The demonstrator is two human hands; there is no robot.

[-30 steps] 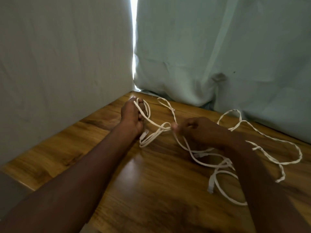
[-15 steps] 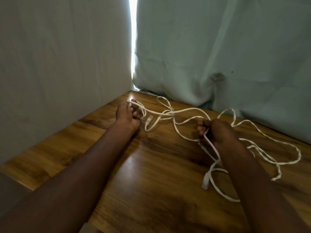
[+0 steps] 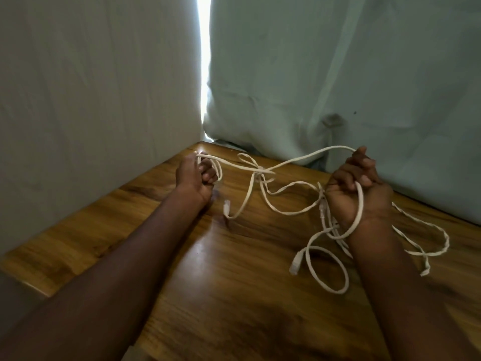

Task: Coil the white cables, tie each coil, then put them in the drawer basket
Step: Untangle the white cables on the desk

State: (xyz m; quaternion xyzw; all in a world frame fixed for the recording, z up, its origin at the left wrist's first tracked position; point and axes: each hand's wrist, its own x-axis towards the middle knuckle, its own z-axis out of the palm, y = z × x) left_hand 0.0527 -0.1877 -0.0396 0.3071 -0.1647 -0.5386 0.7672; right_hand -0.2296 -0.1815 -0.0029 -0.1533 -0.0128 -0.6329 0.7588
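A long flat white cable (image 3: 291,160) stretches between my two hands above the wooden table (image 3: 234,282). My left hand (image 3: 195,178) grips small loops of it near the table's far left corner. My right hand (image 3: 356,188), raised at the right, grips the cable, which drapes over its wrist. Between the hands the strands cross in a tangle (image 3: 260,173). One plug end (image 3: 227,205) hangs below the middle, another plug (image 3: 295,264) lies on the table. A twisted white cable (image 3: 432,230) lies loose right of my right arm.
Pale cloth sheets (image 3: 364,74) hang behind and to the left of the table, with a bright gap between them. The table's near left edge (image 3: 23,280) drops off. No drawer basket is in view.
My right hand has risen and swung right, pulling the cable out into a long span. My left hand has stayed at the far left, still holding its loops.
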